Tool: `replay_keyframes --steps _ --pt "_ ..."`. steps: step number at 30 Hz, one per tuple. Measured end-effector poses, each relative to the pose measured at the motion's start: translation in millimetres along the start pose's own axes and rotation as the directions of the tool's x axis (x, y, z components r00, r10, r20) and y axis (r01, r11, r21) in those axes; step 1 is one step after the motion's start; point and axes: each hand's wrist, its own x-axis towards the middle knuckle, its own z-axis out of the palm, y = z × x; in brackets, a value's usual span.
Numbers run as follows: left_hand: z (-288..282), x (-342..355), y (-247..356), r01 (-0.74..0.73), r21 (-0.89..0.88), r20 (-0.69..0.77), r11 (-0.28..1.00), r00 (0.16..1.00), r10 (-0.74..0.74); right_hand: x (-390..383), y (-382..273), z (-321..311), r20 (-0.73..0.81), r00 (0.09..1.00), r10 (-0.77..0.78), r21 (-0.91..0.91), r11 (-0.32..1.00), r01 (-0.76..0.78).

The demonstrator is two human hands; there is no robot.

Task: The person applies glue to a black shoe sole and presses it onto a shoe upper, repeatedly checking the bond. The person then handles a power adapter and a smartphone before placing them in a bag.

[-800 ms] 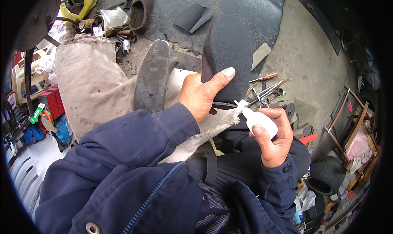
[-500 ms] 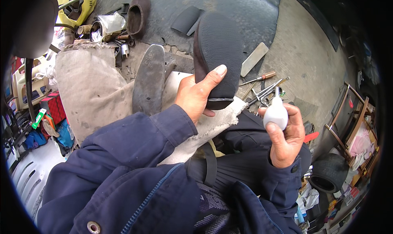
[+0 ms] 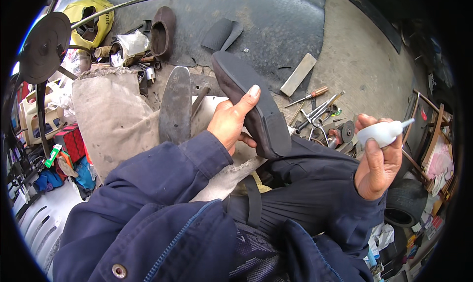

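My left hand (image 3: pixel 224 126) grips a dark brown shoe (image 3: pixel 239 75), held tilted with its black sole and ridged heel showing, my thumb across its side. Out to the right, apart from the shoe, my right hand (image 3: pixel 377 168) is closed on a small white squeeze bottle (image 3: pixel 377 132) lying sideways, its thin nozzle pointing right. A worn flat metal piece (image 3: pixel 173 107) stands just left of the shoe. A stained beige cloth (image 3: pixel 111 119) and a pale fabric strip (image 3: pixel 217 178) lie over and around my lap.
Metal hand tools (image 3: pixel 315 114), a pale rectangular block (image 3: pixel 298 75), dark cut pieces (image 3: pixel 217 35) and an empty shoe (image 3: pixel 160 33) lie ahead. A yellow bag (image 3: pixel 96 20) and clutter sit at left; a tire (image 3: pixel 409 200) and wooden frames (image 3: pixel 428 149) at right.
The shoe has swung round, heel end lower and nearer, showing more of its side. My right hand moved away rightward from the shoe, turning the bottle sideways.
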Motion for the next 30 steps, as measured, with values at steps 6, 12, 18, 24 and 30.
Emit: replay_keyframes --steps 6,12,18,24,30 --pt "7.5 0.8 -2.6 -0.358 0.008 -0.015 0.934 0.934 0.358 31.3 -9.9 -45.5 -0.002 0.987 -0.161 -0.096 0.982 0.16" --pt "5.9 -3.5 2.9 -0.462 0.129 0.04 0.877 0.886 0.461 75.0 12.3 -98.5 -0.114 0.94 -0.321 -0.28 0.918 0.28" --pt "9.1 -15.6 10.1 -0.531 0.135 0.082 0.837 0.848 0.524 115.7 164.9 -114.0 -0.301 0.909 -0.29 -0.297 0.934 0.199" --pt "4.2 -22.9 12.3 -0.582 0.111 0.111 0.806 0.813 0.572 123.3 328.3 -91.6 -0.429 0.874 -0.228 -0.628 0.771 -0.107" --pt "-6.4 -29.3 9.9 -0.6 0.101 0.07 0.794 0.8 0.596 135.6 374.1 -81.7 -0.467 0.867 -0.173 -0.693 0.68 -0.238"
